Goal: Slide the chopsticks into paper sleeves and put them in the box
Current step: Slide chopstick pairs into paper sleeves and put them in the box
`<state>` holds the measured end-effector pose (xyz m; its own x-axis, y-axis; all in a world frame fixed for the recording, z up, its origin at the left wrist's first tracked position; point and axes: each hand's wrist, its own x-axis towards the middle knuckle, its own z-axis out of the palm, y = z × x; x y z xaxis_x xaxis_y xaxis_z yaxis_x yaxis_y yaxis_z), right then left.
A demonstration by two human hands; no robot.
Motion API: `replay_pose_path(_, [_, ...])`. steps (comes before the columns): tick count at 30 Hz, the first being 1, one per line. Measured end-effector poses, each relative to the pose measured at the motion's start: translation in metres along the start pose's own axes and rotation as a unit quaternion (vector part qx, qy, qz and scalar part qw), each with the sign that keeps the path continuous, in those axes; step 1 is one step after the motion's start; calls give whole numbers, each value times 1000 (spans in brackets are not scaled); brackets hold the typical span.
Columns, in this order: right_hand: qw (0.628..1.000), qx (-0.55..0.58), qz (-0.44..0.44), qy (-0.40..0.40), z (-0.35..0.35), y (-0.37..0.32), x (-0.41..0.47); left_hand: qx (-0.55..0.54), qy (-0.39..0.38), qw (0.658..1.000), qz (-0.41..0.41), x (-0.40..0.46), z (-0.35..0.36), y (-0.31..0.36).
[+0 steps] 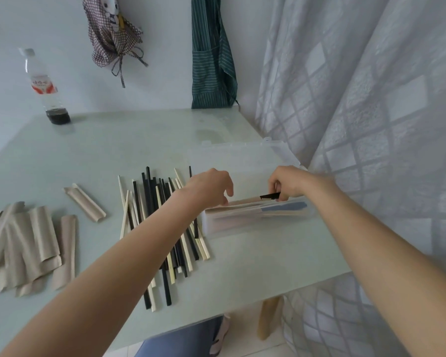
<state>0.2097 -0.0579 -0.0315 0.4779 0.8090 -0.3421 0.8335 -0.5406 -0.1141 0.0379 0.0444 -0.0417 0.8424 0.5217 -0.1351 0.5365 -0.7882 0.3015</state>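
- Forearms reach in from bottom corners, meeting over clear box [258, 222] at table [88, 150] right edge.
- R hand [291, 184] pinches black end of sleeved chopsticks [258, 199], held just above box rim, lengthwise w/ box.
- L hand [211, 186] at sleeve's other end, fingers loosely curled; can't tell if actually gripping or just steadying.
- Box already holds sleeved pairs (count unclear thru plastic); lid [237, 161] stands open behind.
- Loose chopsticks [162, 228], black + pale, piled left of box; paper sleeves [26, 243] further left, so probably much left to do.
- To do well: keep pair level, lower both ends together, lay flat alongside others, release R pinch last so sticks don't slip out of sleeve.
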Motion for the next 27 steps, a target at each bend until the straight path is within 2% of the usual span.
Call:
replay_pose_path(5, [999, 26, 3, -28, 9, -6, 7, 26, -4, 1000, 6, 3, 4, 1])
replay_pose_path(9, [998, 57, -22, 22, 12, -14, 1, 2, -9, 1000, 19, -2, 4, 0])
replay_pose_path(11, [993, 74, -51, 74, 10, -25, -6, -49, 22, 998, 37, -10, 1, -3])
replay_pose_path(15, [974, 109, -115, 164, 3, -61, -27, -117, 134, 983, 52, -35, -12, -17])
replay_pose_path(19, [944, 153, -159, 246, 4, -106, -40, -151, 218, 964, -36, -63, -24, -51])
replay_pose_path(22, [925, 181, -191, 275, 12, -146, -49, -146, 241, 952, -122, -87, -28, -83])
replay_pose_path(24, [922, 186, -208, 269, 23, -172, -51, -136, 238, 948, -160, -103, -26, -105])
replay_pose_path(27, [937, 169, -205, 227, 48, -202, -46, -100, 203, 957, -179, -119, -13, -130])
